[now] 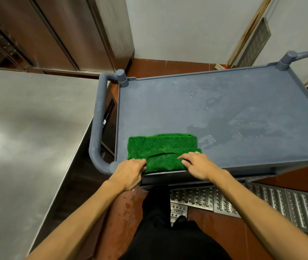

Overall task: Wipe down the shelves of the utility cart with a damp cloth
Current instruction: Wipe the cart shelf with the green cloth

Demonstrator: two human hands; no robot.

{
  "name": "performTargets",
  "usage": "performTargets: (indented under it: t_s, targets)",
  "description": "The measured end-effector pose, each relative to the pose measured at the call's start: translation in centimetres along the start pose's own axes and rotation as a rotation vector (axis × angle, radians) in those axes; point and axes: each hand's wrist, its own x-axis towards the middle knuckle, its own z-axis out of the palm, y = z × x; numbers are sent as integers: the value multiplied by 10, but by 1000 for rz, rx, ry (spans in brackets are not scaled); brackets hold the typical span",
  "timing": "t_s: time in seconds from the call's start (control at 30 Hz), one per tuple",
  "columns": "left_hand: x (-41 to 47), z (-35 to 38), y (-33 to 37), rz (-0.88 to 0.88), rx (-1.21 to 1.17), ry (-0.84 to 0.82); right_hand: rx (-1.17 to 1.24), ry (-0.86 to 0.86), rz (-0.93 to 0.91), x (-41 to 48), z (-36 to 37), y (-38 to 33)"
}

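A grey-blue plastic utility cart (215, 102) stands in front of me, its top shelf streaked with wet patches on the right half. A folded green cloth (162, 147) lies at the near left corner of that shelf. My left hand (128, 172) grips the cloth's near left edge at the shelf rim. My right hand (198, 166) presses down on the cloth's near right corner, fingers bent over it. The lower shelves are hidden under the top one.
A steel worktable (27, 137) runs along the left, close to the cart's handle (99, 124). Steel cabinet doors (55, 34) stand at the back left. A broom (243, 40) leans on the white wall. Perforated metal floor grates (262, 201) lie to the right of my legs.
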Motion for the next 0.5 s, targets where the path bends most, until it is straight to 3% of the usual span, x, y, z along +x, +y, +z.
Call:
performTargets:
  t_s: [0.27,0.5]
  targets:
    - [-7,-5,8,-35,-25,-27,-13,-87,46,-7,-10,-13]
    - [-2,-24,5,-63,-38,-29,109,-46,56,-5,-28,-9]
